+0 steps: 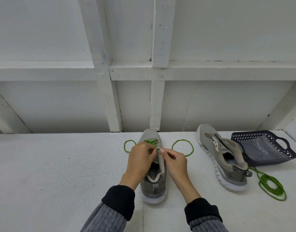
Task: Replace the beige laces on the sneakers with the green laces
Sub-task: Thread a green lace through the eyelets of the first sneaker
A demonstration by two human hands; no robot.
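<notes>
Both hands pinched the green lace (pixel 150 141) over the sneaker (pixel 152 164), left hand (pixel 140 158) and right hand (pixel 174 160) flanking its toe-away axis.

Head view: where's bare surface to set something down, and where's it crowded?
Free: the white surface left of the left hand, up to the wall, and the strip between the right hand and the unlaced sneaker. Crowded: far right, where that sneaker, the basket and the coiled green lace cluster.

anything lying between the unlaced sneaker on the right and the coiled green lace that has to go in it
Nothing visible. The coiled green lace lies on the white surface right beside the heel of the unlaced sneaker; the dark basket sits behind, out of the way.
</notes>
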